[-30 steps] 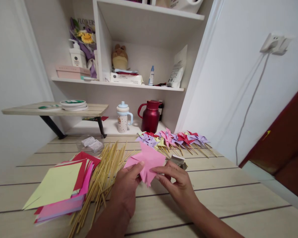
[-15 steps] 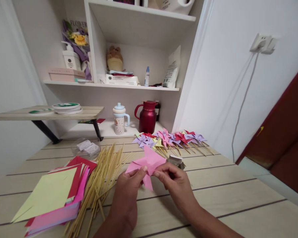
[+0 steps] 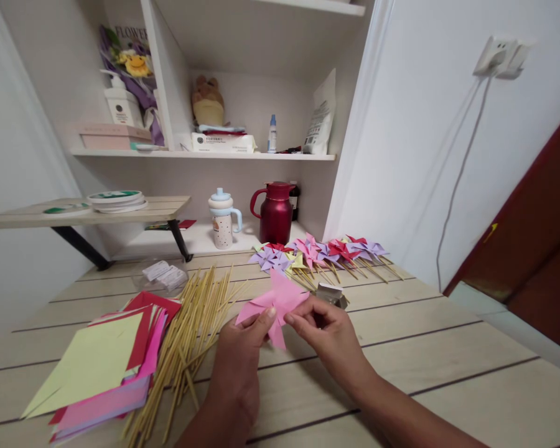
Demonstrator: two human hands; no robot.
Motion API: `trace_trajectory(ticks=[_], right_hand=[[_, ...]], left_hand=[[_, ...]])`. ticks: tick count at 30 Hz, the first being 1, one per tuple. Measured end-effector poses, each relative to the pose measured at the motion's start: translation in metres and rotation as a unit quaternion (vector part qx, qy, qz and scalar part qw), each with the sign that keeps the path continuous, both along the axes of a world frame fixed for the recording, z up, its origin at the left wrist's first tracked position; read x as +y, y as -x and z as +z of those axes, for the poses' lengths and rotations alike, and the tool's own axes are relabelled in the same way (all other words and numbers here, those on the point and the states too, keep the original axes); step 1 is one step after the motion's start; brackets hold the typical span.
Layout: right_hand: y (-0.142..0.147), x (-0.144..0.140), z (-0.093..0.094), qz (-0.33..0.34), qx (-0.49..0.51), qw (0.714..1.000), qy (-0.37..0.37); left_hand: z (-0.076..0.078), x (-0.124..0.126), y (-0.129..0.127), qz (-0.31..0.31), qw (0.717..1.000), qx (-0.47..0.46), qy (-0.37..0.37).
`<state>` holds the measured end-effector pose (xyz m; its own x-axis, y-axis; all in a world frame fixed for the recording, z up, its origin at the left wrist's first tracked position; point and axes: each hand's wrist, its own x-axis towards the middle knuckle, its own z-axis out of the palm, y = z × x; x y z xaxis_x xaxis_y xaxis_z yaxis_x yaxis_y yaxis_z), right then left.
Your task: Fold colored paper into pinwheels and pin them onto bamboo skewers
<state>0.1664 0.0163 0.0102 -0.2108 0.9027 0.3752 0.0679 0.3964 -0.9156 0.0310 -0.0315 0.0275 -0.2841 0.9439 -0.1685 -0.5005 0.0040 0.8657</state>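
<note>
A pink paper pinwheel (image 3: 280,300) with folded, pointed blades is held up in front of me over the table. My left hand (image 3: 241,348) grips it from the lower left, thumb pressed on the paper close to its middle. At the right-hand blade, my right hand (image 3: 329,330) has thumb and forefinger pinched together at the paper's edge; whether something small is also between those fingertips is hidden. Just behind my right hand stands a small open box (image 3: 331,295). To the left of my left hand lies a spread bundle of thin wooden sticks (image 3: 198,330).
Stacked coloured paper sheets (image 3: 91,348) lie at the left. Finished pinwheels on sticks (image 3: 326,252) are grouped at the back right. Behind stand a red thermos jug (image 3: 276,214) and a cup (image 3: 223,224). A clear package (image 3: 163,274) sits near the raised wooden stand (image 3: 168,204).
The view has tipped down slightly. The pinwheel has turned a little in my left hand, and my right fingertips have shifted slightly left along its edge.
</note>
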Motion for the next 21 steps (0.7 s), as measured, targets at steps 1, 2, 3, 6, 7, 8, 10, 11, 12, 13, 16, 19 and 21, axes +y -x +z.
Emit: trace_trajectory(ticks=[1, 2, 3, 6, 7, 8, 10, 11, 12, 13, 16, 19, 21], right_hand=[[-0.0005, 0.0002, 0.0006, 0.001, -0.007, 1.0, -0.01], [-0.001, 0.0006, 0.0011, 0.002, -0.014, 1.0, -0.019], [-0.0014, 0.001, 0.0015, 0.002, -0.022, 0.999, -0.028], [-0.002, 0.0022, 0.0019, 0.003, -0.042, 0.998, -0.053], [-0.0021, 0.0026, 0.0019, 0.003, -0.047, 0.997, -0.06], [-0.0021, 0.0028, 0.0019, 0.002, -0.052, 0.997, -0.064], [-0.0021, 0.0033, 0.0018, -0.001, -0.058, 0.996, -0.069], [-0.0021, 0.0035, 0.0018, -0.002, -0.06, 0.996, -0.071], [-0.0021, 0.0036, 0.0019, -0.003, -0.062, 0.995, -0.073], [-0.0022, 0.0038, 0.0021, -0.004, -0.065, 0.995, -0.077], [-0.0022, 0.0035, 0.003, -0.004, -0.074, 0.993, -0.088], [-0.002, 0.0023, 0.0044, -0.006, -0.077, 0.993, -0.093], [-0.0024, 0.0019, 0.0052, -0.01, -0.081, 0.992, -0.094]], left_hand=[[-0.0003, 0.0003, 0.0003, 0.001, 1.0, 0.001, 0.0], [-0.001, 0.0007, 0.0007, 0.002, 1.0, 0.002, -0.001], [-0.0018, 0.0012, 0.0011, 0.003, 1.0, 0.003, -0.002], [-0.0044, 0.0027, 0.0021, 0.002, 1.0, 0.0, -0.003], [-0.0051, 0.0031, 0.0023, 0.004, 1.0, -0.002, -0.003], [-0.0059, 0.0035, 0.0025, 0.005, 1.0, -0.004, -0.002], [-0.0072, 0.0039, 0.0027, 0.011, 1.0, -0.004, -0.002], [-0.0078, 0.004, 0.0027, 0.012, 1.0, -0.003, -0.002], [-0.0081, 0.004, 0.0026, 0.011, 1.0, -0.003, -0.002], [-0.0081, 0.0039, 0.0023, 0.008, 1.0, -0.004, -0.003], [-0.0061, 0.0031, 0.0008, -0.002, 1.0, -0.007, -0.007], [-0.0024, 0.0028, -0.0004, -0.007, 1.0, 0.0, -0.014], [-0.0009, 0.0035, 0.0005, 0.0, 1.0, 0.012, -0.01]])
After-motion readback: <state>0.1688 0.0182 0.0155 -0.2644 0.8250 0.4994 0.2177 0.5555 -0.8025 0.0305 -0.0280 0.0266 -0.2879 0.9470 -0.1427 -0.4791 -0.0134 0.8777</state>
